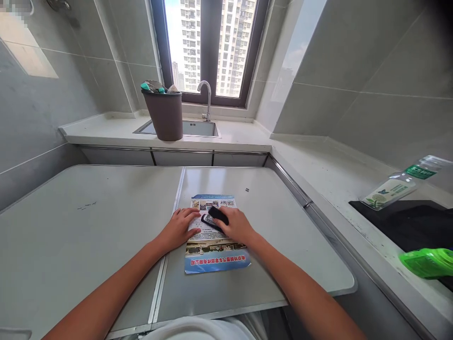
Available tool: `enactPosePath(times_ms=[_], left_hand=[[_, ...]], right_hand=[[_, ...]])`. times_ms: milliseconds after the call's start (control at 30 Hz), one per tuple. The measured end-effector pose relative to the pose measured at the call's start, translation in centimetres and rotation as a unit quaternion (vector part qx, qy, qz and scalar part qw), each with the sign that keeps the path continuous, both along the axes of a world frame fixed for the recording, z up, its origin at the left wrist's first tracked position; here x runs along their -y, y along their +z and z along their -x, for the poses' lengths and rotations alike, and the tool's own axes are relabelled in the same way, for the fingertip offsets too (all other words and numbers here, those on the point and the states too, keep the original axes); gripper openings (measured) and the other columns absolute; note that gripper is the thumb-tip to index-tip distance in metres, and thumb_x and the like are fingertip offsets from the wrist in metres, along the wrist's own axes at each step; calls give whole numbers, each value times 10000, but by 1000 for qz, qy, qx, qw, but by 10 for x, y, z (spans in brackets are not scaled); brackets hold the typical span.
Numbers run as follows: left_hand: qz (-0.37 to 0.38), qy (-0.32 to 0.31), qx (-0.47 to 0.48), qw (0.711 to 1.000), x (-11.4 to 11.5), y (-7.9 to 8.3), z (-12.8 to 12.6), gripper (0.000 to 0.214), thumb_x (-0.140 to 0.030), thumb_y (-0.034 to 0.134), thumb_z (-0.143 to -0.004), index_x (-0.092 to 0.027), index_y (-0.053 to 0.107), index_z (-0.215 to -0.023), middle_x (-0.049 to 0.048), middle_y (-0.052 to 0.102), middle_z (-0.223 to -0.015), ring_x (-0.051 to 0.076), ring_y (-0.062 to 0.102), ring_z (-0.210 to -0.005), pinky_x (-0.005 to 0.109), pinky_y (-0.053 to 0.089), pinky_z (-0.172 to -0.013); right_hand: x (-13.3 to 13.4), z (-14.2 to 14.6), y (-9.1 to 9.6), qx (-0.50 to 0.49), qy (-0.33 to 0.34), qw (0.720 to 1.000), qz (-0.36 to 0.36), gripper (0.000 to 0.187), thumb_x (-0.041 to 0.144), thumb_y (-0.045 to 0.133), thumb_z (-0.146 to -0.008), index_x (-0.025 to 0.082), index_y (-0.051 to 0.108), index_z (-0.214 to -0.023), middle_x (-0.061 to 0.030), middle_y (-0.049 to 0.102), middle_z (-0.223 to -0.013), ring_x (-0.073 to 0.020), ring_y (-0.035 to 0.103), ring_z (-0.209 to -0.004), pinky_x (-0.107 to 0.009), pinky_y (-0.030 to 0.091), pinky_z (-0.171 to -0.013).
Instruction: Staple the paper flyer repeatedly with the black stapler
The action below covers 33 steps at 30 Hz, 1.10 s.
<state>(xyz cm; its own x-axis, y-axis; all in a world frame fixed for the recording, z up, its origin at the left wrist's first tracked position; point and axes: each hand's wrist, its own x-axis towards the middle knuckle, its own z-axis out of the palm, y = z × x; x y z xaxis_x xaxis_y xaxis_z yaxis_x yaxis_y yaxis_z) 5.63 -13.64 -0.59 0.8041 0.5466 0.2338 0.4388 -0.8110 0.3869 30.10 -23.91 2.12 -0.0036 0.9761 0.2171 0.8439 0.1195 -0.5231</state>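
A printed leaflet (215, 262) with a blue band and pictures lies on the folding table, its printing upside down to me. My left hand (181, 226) rests flat at the leaflet's left edge, fingers stretched onto the paper. Over the leaflet's right side, my right hand (235, 224) is closed around a black stapler (215, 217). The stapler's jaws point left and stand apart, with the metal part showing between them. My palm and fingers hide its rear end.
Staples lie scattered on the white folding table (106, 255), left and behind the leaflet. A brown bin (164, 118) stands by the sink (200, 128) and tap (208, 99). At right, a plastic bottle (396, 186) and a green bottle (426, 263) lie near black cloth (399, 229).
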Motion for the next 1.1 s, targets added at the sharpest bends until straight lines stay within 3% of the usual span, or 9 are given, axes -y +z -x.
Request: enactPosePath(times_ms=[133, 267, 500, 733, 1000, 1100], left_hand=[[9, 18, 40, 999, -1, 3, 3, 344, -55, 405, -875, -236, 575, -1113, 76, 644, -1314, 254, 564, -1283, 470, 433, -1088], [22, 30, 37, 999, 0, 3, 6, 387, -47, 369, -873, -250, 576, -1129, 63, 638, -1268, 248, 584, -1223, 448, 456, -1056], [15, 20, 34, 999, 3, 2, 5, 428, -26, 380, -835, -265, 617, -1099, 54, 638, -1237, 248, 611, -1150, 452, 441, -1078], [13, 19, 25, 999, 4, 4, 4, 325, -102, 393, -911, -262, 621, -1079, 53, 631, -1233, 249, 617, -1148, 468, 446, -1082], [4, 16, 30, 999, 5, 1, 4, 301, -113, 396, -929, -263, 617, -1066, 52, 637, -1215, 239, 631, -1127, 487, 430, -1100], [3, 16, 33, 999, 4, 0, 4, 284, -122, 415, -925, -260, 618, -1067, 54, 640, -1211, 242, 635, -1119, 494, 434, -1093]], right_hand=[[3, 5, -1, -37, 75, 995, 56, 186, 385, 640, -930, 205, 603, -899, -27, 688, -870, -172, 585, -762, -260, 383, -666], [9, -34, 14, -47, 118, 975, 183, 190, 398, 596, -944, 214, 641, -964, -17, 725, -922, -190, 633, -803, -264, 431, -675], [28, -104, 35, -7, 88, 934, 346, 316, 441, 709, -831, 225, 696, -1061, -37, 757, -1041, -250, 691, -918, -296, 509, -735], [32, -135, 33, 19, 36, 936, 349, 338, 391, 718, -783, 207, 704, -1067, -61, 750, -1066, -272, 681, -949, -317, 524, -749], [30, -134, 34, 15, 106, 935, 338, 383, 383, 722, -790, 208, 694, -1130, -45, 730, -1110, -265, 664, -1009, -324, 516, -844], [31, -132, 36, 20, 117, 935, 333, 444, 464, 737, -804, 225, 694, -1175, -53, 718, -1178, -275, 650, -1067, -324, 512, -888]])
